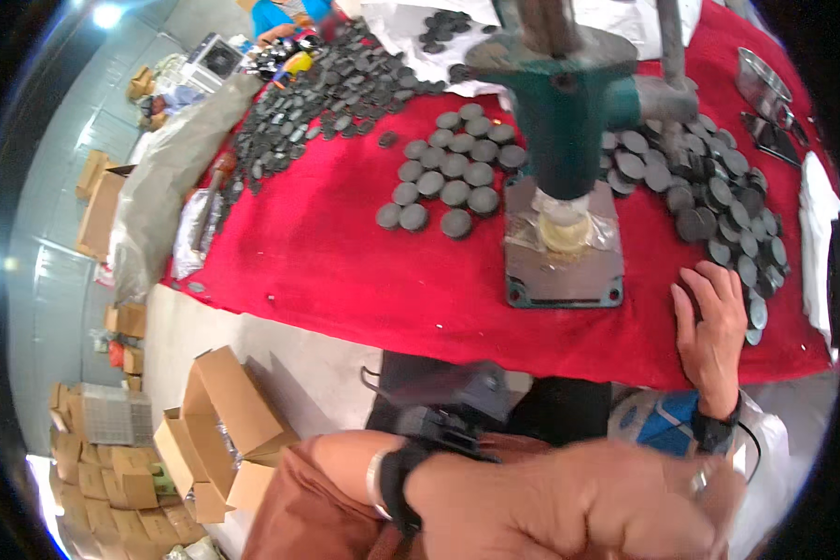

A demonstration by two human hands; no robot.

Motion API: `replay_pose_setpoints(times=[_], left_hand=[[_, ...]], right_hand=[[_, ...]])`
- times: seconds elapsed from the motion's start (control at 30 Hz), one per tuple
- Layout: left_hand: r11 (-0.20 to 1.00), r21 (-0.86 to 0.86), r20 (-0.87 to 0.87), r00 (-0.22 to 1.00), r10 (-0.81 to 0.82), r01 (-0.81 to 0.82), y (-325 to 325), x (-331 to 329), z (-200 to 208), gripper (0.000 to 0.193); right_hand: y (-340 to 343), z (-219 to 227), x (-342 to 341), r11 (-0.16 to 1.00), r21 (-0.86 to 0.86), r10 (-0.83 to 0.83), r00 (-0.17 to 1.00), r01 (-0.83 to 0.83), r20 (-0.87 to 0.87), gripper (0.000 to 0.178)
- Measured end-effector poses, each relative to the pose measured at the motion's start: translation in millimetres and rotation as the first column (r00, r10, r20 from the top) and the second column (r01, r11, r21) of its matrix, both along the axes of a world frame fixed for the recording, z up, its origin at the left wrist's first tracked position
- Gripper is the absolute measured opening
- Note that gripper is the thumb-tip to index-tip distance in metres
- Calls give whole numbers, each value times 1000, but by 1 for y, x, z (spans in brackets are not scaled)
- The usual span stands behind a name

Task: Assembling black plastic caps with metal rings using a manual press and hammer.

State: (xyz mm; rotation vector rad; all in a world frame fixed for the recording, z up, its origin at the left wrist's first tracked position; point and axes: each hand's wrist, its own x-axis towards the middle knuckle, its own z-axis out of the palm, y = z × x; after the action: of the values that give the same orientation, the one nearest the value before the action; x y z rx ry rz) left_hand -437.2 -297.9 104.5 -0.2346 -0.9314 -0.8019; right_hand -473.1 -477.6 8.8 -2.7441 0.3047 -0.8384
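Head view: right hand (714, 317) down beside the dark discs (721, 192), left hand (579, 504) blurred up close

My right hand rests palm down on the red cloth (345, 280) at the surface's near edge, toward its right corner. Its fingers are loosely bent with the thumb apart; I see nothing gripped, though the palm is hidden. The fingertips are just beside the right-hand heap (689, 224), which probably sits there for easy reach. My left hand is off the surface, in front of its near edge, fingers curled; I cannot tell whether they hold anything.

Between that heap and a spread group (455, 166) of discs stands a green press (560, 131), its base plate (525, 266) set toward the near edge, perhaps to be close to my body. A pale yellowish ring (566, 235) sits on the plate under the ram, seemingly as a seat. The spread group lies in one layer, maybe so each disc lifts easily. More discs crowd the far left corner; at the far edge, some lie on white plastic (397, 28).

On the floor, beyond the near left corner, an open cardboard box (238, 401) holds something shiny I cannot make out. By the right edge, toward the far corner, is a metal cup (754, 82); its contents do not show.
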Motion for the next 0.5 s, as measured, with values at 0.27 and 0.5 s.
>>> replay_pose_setpoints(times=[0.27,0.5], left_hand=[[945,274,140,980,144,-178,77,43,27,32],[928,228,326,921,213,-295,130,53,52,30]], right_hand=[[41,34,-19,956,228,78,908,-185,411,21],[150,171,-49,394,-905,-600,790,158,-124,10]])
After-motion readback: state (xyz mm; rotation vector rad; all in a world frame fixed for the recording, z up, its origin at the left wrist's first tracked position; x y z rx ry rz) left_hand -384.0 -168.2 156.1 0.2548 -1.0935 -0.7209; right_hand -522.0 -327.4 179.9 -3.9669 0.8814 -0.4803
